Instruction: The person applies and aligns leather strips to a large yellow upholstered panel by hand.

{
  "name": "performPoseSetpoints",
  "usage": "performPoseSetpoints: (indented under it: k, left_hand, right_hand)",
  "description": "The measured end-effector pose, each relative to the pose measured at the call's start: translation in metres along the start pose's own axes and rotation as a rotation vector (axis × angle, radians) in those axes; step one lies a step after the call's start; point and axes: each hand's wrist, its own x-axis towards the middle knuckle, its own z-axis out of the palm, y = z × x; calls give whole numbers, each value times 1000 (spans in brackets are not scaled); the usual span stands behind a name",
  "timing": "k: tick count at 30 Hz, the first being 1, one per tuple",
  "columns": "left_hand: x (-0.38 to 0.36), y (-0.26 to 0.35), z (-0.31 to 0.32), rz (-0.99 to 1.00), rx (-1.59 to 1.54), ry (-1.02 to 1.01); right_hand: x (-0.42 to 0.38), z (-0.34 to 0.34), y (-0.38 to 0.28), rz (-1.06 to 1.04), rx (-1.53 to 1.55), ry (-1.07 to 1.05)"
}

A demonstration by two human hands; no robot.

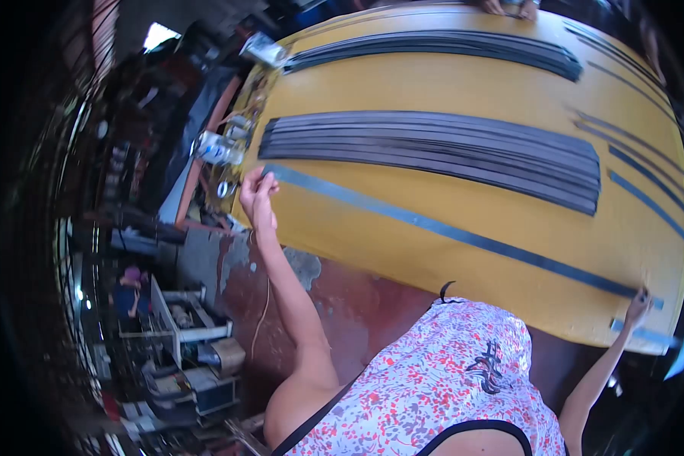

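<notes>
A long, flat dark grey strip (pixel 433 226) runs slantwise across the near side of the yellow table (pixel 342 228). My left hand (pixel 260 199) pinches its left end at the table's edge, thumb and fingertips together. Far to the right, my right hand (pixel 638 305) is closed on the strip close to its other end, a short piece of which shows past the fingers. Just beyond the strip lies a wide bundle of similar dark strips (pixel 433 148), laid side by side and slightly fanned.
A second bundle of strips (pixel 433 47) lies farther back, near another person's hands (pixel 513 9) at the far edge. Several single strips (pixel 650 205) lie at the right. A white can (pixel 219 150) and other small items stand along the left edge.
</notes>
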Motion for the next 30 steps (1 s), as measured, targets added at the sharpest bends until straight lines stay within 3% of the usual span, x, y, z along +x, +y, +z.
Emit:
performPoseSetpoints:
  k: [2, 4, 10, 14, 16, 18, 20, 22, 24, 27, 30]
  left_hand:
    - [-2, 19, -3, 8, 6, 48]
    - [-6, 27, 3, 57, 38, 4]
    - [2, 20, -12, 34, 160, 47]
    - [13, 3, -35, -60, 45, 74]
    - [16, -2, -40, -140, -113, 102]
    - [15, -6, -43, -154, -237, 105]
    - [14, -10, -49, -91, -428, 37]
    - [12, -10, -57, -105, -586, -1]
    - [15, -17, -68, -94, -598, 39]
    - [16, -23, -80, -70, -605, -39]
    - [17, -22, -87, -93, -592, -61]
  right_hand:
    - [3, 1, 17, -93, -35, 61]
    - [-1, -8, 21, -56, -40, -151]
    - [5, -28, 39, -145, 91, -317]
    - [12, -17, 60, -207, 278, -247]
    - [19, -21, 54, -253, 224, -243]
    - [22, -33, 54, -150, 205, -292]
    - [25, -37, 58, -166, 184, -257]
    - [27, -40, 63, -246, 268, -51]
    - [33, -49, 64, -248, 234, 13]
    - [46, -58, 74, -373, 42, 278]
    - [46, -79, 52, -295, 78, 466]
